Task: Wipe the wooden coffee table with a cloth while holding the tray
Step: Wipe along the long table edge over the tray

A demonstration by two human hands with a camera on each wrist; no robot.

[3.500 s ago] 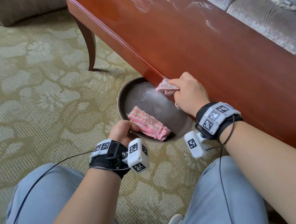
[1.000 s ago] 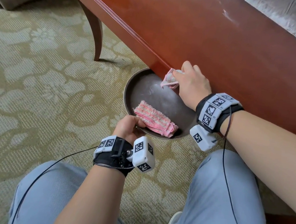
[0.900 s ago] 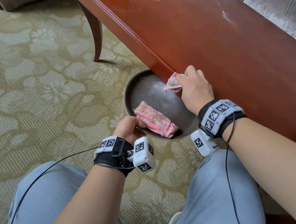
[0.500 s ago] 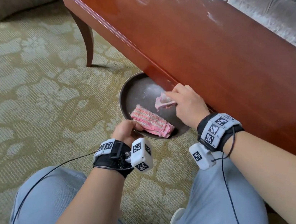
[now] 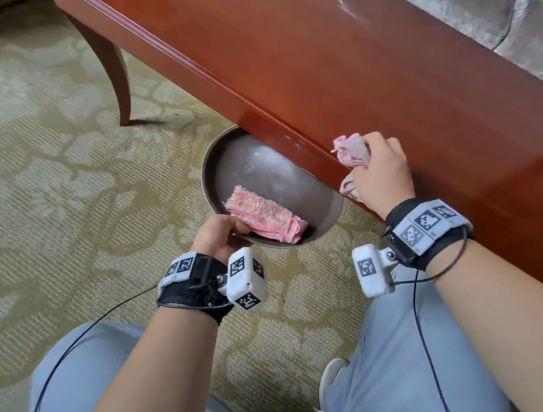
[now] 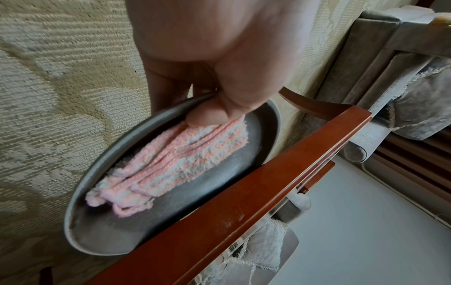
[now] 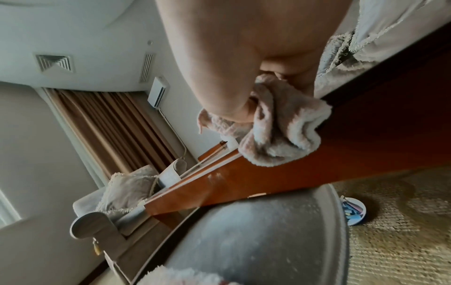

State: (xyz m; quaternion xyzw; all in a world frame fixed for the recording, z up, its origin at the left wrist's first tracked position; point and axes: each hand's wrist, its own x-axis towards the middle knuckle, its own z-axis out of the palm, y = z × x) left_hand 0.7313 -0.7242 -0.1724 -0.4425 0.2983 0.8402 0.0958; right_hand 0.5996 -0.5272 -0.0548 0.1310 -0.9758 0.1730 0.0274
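Note:
A glossy red-brown wooden coffee table (image 5: 317, 59) fills the upper half of the head view, with whitish dust smears near its far edge. My right hand (image 5: 379, 173) grips a bunched pink cloth (image 5: 351, 149) at the table's near edge (image 7: 280, 171); the same cloth (image 7: 280, 133) shows in the right wrist view. My left hand (image 5: 221, 234) holds the near rim of a round dark grey tray (image 5: 211, 177), which sits just under the table's edge. The thumb presses on a folded pink-and-white cloth (image 6: 171, 164) lying in the tray (image 6: 80, 192).
Patterned beige carpet (image 5: 40, 192) spreads to the left. A curved table leg (image 5: 114, 74) stands at upper left. A grey sofa (image 5: 527, 39) lies beyond the table. My knees in light jeans (image 5: 413, 380) are below. A small bowl of coloured chalk (image 7: 354, 213) sits on the carpet.
My right hand lifted the bunched cloth out from over the tray and moved right, up onto the table's near edge. The left hand kept its hold on the tray.

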